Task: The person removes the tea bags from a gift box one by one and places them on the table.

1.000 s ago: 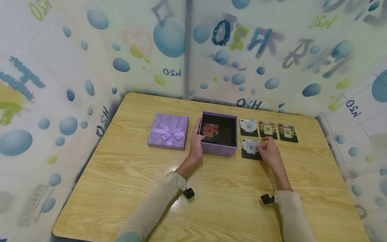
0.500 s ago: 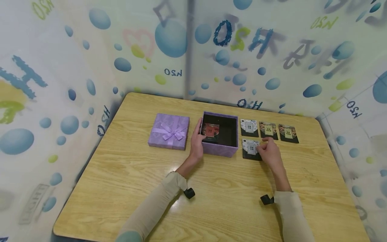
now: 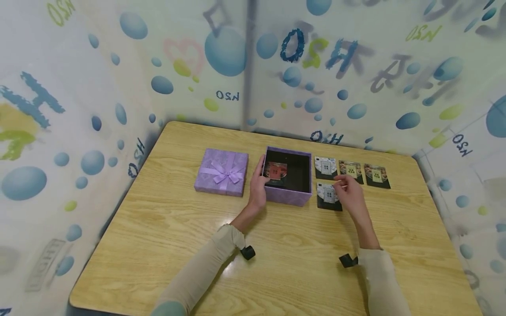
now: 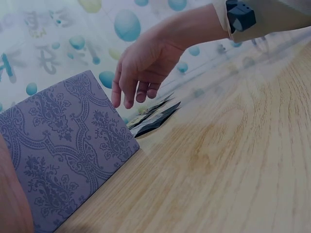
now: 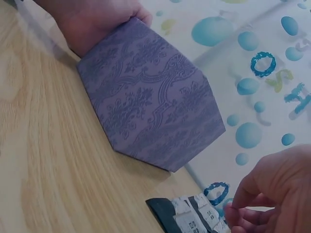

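Observation:
My left hand (image 3: 258, 188) holds the purple gift box (image 3: 287, 197) by its left wall, with the thumb over the rim. A red-and-black sachet (image 3: 275, 171) lies inside against the black interior, on the left. My right hand (image 3: 349, 192) hovers over the right edge of the front sachet (image 3: 327, 195), which is black with a white patterned top. In the left wrist view the right hand (image 4: 146, 63) hangs above the sachets, fingers loosely bent downward and holding nothing. The right wrist view shows its fingertips close to the white-topped sachets (image 5: 189, 218).
A purple lid (image 3: 222, 172) with a ribbon bow lies left of the box. Behind the front sachet, a row holds another white-topped sachet (image 3: 326, 168) and two brownish ones with yellow labels (image 3: 377, 175). Patterned walls enclose the wooden table (image 3: 288, 263).
The right hand has drawn up and away slightly from the front sachet, uncovering more of its lower right corner. The left hand and the box keep their places.

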{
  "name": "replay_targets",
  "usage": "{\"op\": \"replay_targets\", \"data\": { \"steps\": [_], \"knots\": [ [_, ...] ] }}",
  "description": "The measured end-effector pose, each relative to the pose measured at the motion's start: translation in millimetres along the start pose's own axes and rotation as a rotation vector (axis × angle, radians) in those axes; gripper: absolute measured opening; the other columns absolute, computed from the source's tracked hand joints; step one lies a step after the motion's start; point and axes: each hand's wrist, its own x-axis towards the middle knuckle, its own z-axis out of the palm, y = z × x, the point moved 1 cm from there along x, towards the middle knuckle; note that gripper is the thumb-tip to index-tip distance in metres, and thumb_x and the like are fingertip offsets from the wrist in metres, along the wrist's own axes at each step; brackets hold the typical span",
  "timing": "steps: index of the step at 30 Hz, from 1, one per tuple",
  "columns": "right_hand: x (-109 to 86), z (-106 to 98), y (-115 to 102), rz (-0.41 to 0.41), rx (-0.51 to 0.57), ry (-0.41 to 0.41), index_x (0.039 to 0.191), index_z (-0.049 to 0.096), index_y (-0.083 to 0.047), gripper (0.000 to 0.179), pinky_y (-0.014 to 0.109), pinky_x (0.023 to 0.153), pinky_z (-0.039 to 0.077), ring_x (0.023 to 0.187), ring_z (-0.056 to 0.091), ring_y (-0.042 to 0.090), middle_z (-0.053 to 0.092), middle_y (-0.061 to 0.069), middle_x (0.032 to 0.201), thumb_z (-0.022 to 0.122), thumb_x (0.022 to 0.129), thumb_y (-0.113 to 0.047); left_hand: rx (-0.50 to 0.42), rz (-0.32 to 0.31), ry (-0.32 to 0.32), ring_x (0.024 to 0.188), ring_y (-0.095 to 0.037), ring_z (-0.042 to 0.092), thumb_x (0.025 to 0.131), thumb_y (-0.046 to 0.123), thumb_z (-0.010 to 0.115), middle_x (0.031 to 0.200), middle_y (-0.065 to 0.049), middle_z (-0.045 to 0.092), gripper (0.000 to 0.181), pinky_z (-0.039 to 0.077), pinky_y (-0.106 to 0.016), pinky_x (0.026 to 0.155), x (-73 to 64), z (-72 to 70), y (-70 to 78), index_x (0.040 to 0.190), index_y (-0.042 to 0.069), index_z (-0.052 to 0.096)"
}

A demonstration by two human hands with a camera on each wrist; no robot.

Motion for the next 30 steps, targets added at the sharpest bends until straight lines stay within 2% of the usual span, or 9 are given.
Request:
{"op": "replay_targets", "data": {
  "steps": [4, 11, 15, 20, 22, 25, 30],
  "knots": [
    [1.5, -0.4, -6.4, -0.025, 0.011, -0.008, 0.130, 0.061, 0.007, 0.031, 0.026, 0.066, 0.048, 0.084, 0.057, 0.019, 0.064, 0.023, 0.111, 0.055, 0.104, -0.010, -0.009, -0.008, -0.002, 0.158, -0.019, 0.021, 0.091, -0.005, 0.034, 0.172, -0.008, 0.026, 0.078, 0.023, -0.048, 0.124, -0.3, 0.2, 1.1, 0.166, 0.011, 0.028],
    [4.8, 4.0, -27.5, -0.097, 0.045, 0.008, 0.124, 0.064, 0.008, 0.028, 0.023, 0.066, 0.046, 0.079, 0.057, 0.013, 0.067, 0.023, 0.105, 0.058, 0.101, -0.006, -0.001, -0.010, -0.002, 0.157, -0.018, 0.021, 0.090, -0.005, 0.034, 0.171, -0.015, 0.025, 0.078, 0.023, -0.048, 0.123, -0.1, -0.4, 0.7, 0.166, 0.011, 0.028],
    [6.5, 11.7, -39.7, -0.130, 0.070, 0.006, 0.121, 0.065, 0.008, 0.026, 0.021, 0.066, 0.046, 0.078, 0.056, 0.014, 0.067, 0.022, 0.102, 0.061, 0.100, -0.006, 0.009, -0.003, -0.002, 0.157, -0.018, 0.022, 0.091, -0.005, 0.034, 0.171, -0.013, 0.026, 0.077, 0.025, -0.047, 0.122, -0.1, -0.4, -0.3, 0.166, 0.011, 0.028],
    [8.1, 21.1, -54.2, -0.199, 0.093, 0.023, 0.117, 0.067, 0.008, 0.022, 0.018, 0.068, 0.046, 0.079, 0.058, 0.015, 0.068, 0.021, 0.098, 0.063, 0.098, -0.003, 0.017, -0.004, 0.000, 0.154, -0.022, 0.028, 0.091, -0.003, 0.034, 0.171, -0.012, 0.027, 0.077, 0.032, -0.044, 0.111, -0.3, 0.2, -0.6, 0.166, 0.014, 0.029],
    [8.6, 25.1, -59.2, -0.234, 0.080, 0.037, 0.115, 0.068, 0.007, 0.020, 0.017, 0.069, 0.045, 0.079, 0.058, 0.016, 0.068, 0.021, 0.097, 0.062, 0.098, -0.001, 0.016, -0.009, 0.002, 0.154, -0.021, 0.028, 0.091, -0.002, 0.034, 0.171, -0.012, 0.027, 0.077, 0.032, -0.044, 0.111, -0.3, 0.5, -0.2, 0.166, 0.014, 0.029],
    [8.7, 29.8, -67.1, -0.282, 0.038, 0.065, 0.114, 0.069, 0.006, 0.019, 0.019, 0.068, 0.044, 0.078, 0.059, 0.020, 0.068, 0.019, 0.094, 0.060, 0.098, 0.000, 0.023, -0.007, 0.009, 0.157, -0.019, 0.023, 0.091, -0.001, 0.034, 0.171, -0.013, 0.028, 0.077, 0.030, -0.047, 0.117, -0.4, 0.7, -0.2, 0.166, 0.014, 0.030],
    [7.5, 35.7, -81.3, -0.328, -0.002, 0.087, 0.113, 0.069, 0.006, 0.019, 0.024, 0.070, 0.043, 0.080, 0.060, 0.025, 0.068, 0.018, 0.093, 0.060, 0.097, 0.001, 0.027, -0.005, 0.012, 0.155, -0.020, 0.027, 0.090, 0.000, 0.033, 0.171, -0.012, 0.028, 0.077, 0.031, -0.044, 0.113, -1.1, -0.2, -0.2, 0.166, 0.014, 0.029]
  ]
}}
